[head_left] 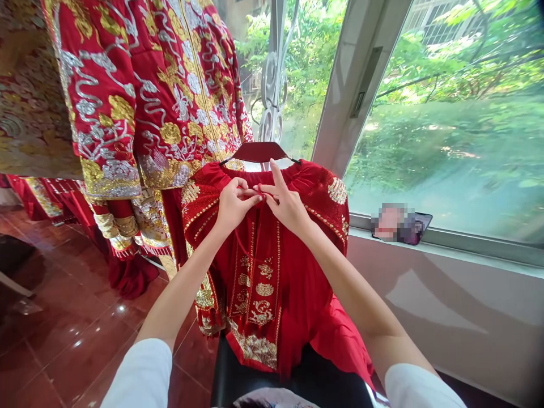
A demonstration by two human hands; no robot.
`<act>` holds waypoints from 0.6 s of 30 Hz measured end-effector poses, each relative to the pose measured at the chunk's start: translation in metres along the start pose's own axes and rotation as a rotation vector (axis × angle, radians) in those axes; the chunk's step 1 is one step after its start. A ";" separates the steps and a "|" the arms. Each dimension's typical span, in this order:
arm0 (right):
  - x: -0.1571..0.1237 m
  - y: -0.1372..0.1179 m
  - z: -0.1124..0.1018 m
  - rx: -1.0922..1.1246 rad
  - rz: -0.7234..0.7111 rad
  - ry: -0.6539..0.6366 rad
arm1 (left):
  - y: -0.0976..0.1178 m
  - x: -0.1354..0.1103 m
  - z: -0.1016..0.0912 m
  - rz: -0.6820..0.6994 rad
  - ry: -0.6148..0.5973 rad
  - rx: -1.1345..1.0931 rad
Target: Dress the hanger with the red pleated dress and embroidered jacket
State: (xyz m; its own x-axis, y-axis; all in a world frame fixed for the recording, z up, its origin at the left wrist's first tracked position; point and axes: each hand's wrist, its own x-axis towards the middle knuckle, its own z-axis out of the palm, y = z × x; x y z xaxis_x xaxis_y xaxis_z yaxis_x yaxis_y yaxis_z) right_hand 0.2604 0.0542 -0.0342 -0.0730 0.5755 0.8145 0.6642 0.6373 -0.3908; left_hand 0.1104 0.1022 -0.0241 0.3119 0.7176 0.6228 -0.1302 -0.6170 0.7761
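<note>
A red garment (297, 283) with gold embroidery hangs in front of me on a dark red hanger (260, 151). At its neckline my left hand (236, 204) pinches a thin red tie cord (243, 245), thumb against fingers. My right hand (284, 199) meets it there, its index finger pointing up while the thumb and other fingers close on the same cord near a small loop or knot. Part of the cord trails down the garment's front. What lies between the fingertips is partly hidden.
To the left hangs a red jacket (144, 107) heavily embroidered in gold and silver. A phone (419, 228) lies on the windowsill (467, 255) at right. Under the garment is a black seat or stool (225, 362). Red tiles (85, 328) cover the floor.
</note>
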 end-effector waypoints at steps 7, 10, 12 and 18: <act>0.000 0.010 -0.001 -0.157 -0.084 -0.035 | 0.008 -0.002 -0.003 0.067 -0.039 0.272; 0.003 0.008 0.001 -0.197 -0.104 0.005 | 0.014 -0.004 -0.004 0.132 -0.066 0.401; 0.003 0.008 0.000 -0.245 -0.124 0.037 | 0.017 -0.005 -0.007 0.170 -0.042 0.536; -0.003 0.018 -0.013 -0.357 -0.104 0.161 | 0.018 -0.010 -0.022 0.409 0.120 1.018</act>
State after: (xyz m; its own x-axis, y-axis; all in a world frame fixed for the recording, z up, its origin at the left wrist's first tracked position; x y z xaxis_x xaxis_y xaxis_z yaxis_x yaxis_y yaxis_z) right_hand 0.2820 0.0573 -0.0384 -0.0546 0.4116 0.9097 0.8779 0.4538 -0.1526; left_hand 0.0845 0.0912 -0.0142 0.3213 0.3911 0.8624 0.6504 -0.7531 0.0992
